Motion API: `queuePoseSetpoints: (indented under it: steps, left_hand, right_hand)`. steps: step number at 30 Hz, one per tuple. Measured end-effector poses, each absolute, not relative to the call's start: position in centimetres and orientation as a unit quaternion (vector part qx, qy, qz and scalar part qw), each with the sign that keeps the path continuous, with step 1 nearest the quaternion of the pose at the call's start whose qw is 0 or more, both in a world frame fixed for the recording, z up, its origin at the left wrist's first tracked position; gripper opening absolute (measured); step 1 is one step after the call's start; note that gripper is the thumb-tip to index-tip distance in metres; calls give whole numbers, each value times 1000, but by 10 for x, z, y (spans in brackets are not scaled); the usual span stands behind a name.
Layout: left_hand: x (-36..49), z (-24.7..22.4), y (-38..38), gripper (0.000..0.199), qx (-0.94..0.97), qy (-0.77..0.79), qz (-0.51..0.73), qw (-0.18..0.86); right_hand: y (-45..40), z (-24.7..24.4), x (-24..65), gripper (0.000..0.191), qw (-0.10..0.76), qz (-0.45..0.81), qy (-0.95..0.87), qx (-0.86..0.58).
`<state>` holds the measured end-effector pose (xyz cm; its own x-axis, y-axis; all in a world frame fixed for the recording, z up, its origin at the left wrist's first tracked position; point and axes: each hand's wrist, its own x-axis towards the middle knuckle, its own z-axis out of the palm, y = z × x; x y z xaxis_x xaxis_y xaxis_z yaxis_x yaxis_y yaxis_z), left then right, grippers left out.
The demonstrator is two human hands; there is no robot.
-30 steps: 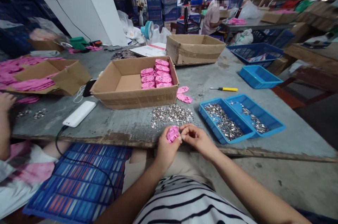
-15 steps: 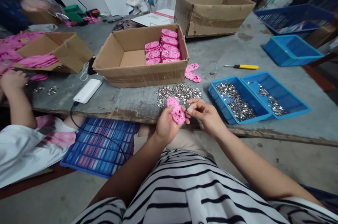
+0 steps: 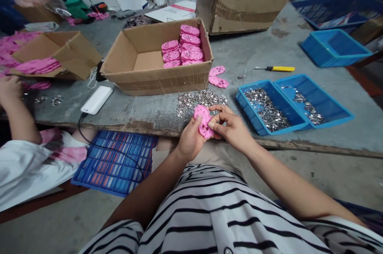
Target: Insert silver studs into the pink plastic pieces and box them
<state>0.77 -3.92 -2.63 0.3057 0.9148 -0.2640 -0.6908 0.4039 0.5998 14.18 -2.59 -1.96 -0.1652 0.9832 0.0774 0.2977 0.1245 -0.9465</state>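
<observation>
A flat pink piece with small holes is held up over the table's front edge. My left hand is closed around its lower left side, thumb on its face. At its right edge, my right hand pinches with thumb and forefinger against the piece; whether a small metal part is between those fingertips is hidden. Just behind the hands lies a loose heap of small shiny metal parts. Two more pink pieces rest on the table beyond the heap.
A cardboard box with stacked pink pieces stands behind the heap. Right of my hands are blue trays of metal parts and a yellow-handled tool. A white power bank with a cable lies left. Another person's arm is far left.
My right hand has moved left onto the pink piece's edge, from slightly apart. The piece has turned a little and my view has tilted slightly downward.
</observation>
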Motion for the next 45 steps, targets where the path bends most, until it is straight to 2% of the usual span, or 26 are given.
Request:
queuePoseSetpoints:
  steps: [17,24,36,45]
  left_hand:
    - [7,-20,-39,27,175,326,490,789]
    - [9,-21,-37,28,183,307,487,797]
    - [8,-23,-34,23,163,321,465,809]
    - [9,-28,-31,23,116,311,437,836]
  right_hand:
    - [-25,-16,145,17,372,457,-632,-504]
    - [-24,-16,146,14,364,403,-669,-508]
    - [-16,-16,150,21,316,404,-702,-494]
    - [-12,-17,150,15,280,347,-742,-501]
